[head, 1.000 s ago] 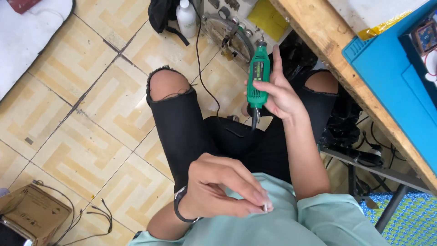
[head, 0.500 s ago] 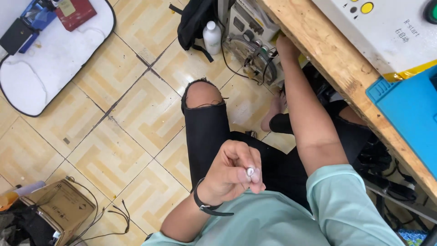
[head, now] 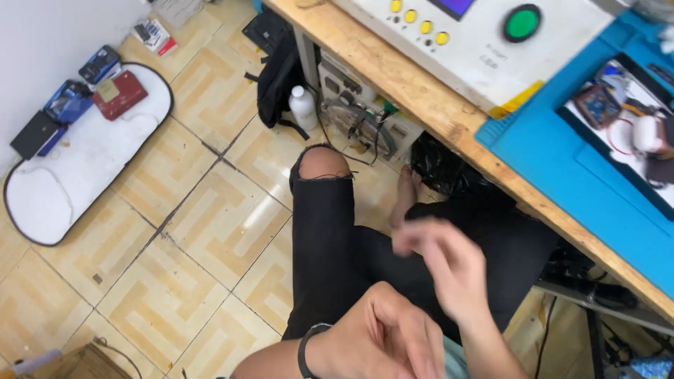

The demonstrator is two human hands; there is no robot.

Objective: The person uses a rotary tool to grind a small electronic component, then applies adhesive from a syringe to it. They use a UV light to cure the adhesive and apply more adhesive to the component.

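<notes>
Sitting over black ripped trousers [head: 330, 231], with both hands raised above the lap. Left hand [head: 382, 337], wearing a dark wristband [head: 304, 349], curling into a loose fist at the bottom of the view; whether anything is pinched inside, impossible to tell. Right hand [head: 442, 263] hovering just above and beside it, blurred, fingers spread and loosely open, gripping nothing visible. Hands near each other but not clearly touching.

Running diagonally along the right: a wooden tabletop [head: 421, 91], carrying a white control box [head: 484, 42] with yellow buttons and a green round button [head: 521, 22], and next to it a blue mat [head: 562, 161] reaching toward the tabletop's near edge. Standing on the tiled floor [head: 175, 231] under the tabletop's edge: a white bottle [head: 303, 107], a black bag [head: 277, 77] and a grey machine with cables [head: 361, 116]. Lying near the wall on the floor: a white oval board [head: 77, 175] holding a red case [head: 119, 93] and small dark boxes.
</notes>
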